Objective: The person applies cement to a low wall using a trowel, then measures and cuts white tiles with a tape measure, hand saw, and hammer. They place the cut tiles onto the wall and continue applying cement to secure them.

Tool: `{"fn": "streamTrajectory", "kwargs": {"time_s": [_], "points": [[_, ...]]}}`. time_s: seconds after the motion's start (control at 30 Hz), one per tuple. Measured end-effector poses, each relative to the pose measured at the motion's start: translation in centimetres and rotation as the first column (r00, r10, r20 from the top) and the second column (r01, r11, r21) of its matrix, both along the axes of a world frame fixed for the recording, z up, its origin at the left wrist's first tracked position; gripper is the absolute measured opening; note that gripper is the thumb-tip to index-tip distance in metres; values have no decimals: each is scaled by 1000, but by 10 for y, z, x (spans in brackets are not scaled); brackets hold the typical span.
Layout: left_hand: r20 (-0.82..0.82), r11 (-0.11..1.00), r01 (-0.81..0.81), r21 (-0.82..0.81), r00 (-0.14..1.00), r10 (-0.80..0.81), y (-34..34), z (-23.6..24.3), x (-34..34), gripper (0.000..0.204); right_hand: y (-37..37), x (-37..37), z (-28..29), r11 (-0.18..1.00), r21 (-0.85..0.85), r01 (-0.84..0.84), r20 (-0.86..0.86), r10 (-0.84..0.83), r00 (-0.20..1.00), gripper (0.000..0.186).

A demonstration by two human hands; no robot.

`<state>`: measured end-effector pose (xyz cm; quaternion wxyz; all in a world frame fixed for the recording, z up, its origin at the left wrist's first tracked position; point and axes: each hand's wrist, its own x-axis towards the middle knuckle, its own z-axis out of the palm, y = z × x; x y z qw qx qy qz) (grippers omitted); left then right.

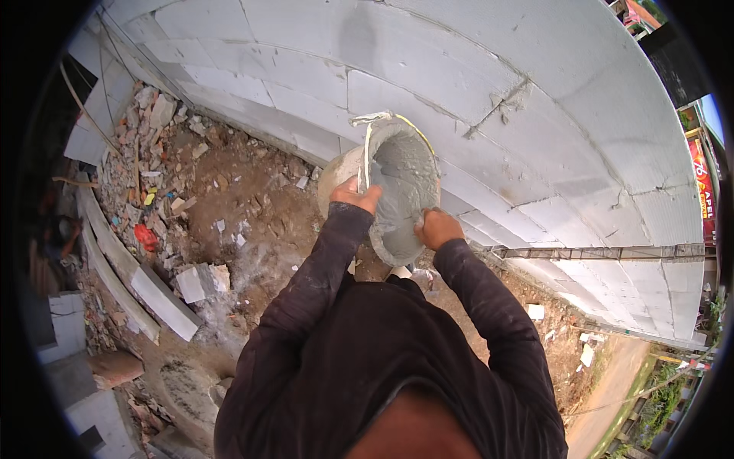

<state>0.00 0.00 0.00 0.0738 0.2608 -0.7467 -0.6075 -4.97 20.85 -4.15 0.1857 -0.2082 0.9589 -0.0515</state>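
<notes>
A bucket [342, 170] coated in grey mortar is held up in front of me, tilted so its mouth faces right and toward me. Wet grey mortar [399, 172] lines the inside. My left hand [355, 196] is closed on the rim at the bucket's near left side. My right hand [440, 229] is closed at the lower right of the mouth, by the rim; its fingertips are partly hidden, and whether it also grips a tool cannot be seen. Just beyond the bucket rises a wall of pale grey blocks [428, 61].
Broken rubble [157, 115] lies along the wall's foot at the left. Long concrete beams [164, 298] and a block piece [195, 283] rest on the dirt ground [222, 168]. A horizontal bar [604, 252] runs along the wall at right. A red banner [699, 180] hangs beyond it.
</notes>
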Motion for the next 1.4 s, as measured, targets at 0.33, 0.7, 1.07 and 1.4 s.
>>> {"fn": "streamTrajectory", "kwargs": {"time_s": [0.33, 0.7, 1.07, 1.4], "points": [[-63, 970, -32, 242, 997, 48, 5, 6, -10, 27, 90, -15, 134, 791, -458, 405, 475, -167, 864, 32], [-72, 981, -69, 184, 994, 84, -13, -20, -16, 31, 123, -114, 432, 715, -698, 38, -259, -301, 918, 22], [-59, 979, -110, 169, 991, 122, -21, -26, -9, 32, 164, -109, 466, 1000, 11, 14, -859, 2, 512, 36], [-122, 980, -102, 168, 985, 123, -18, -44, -15, 34, 176, -58, 432, 984, -161, -82, -908, -115, 404, 32]]}}
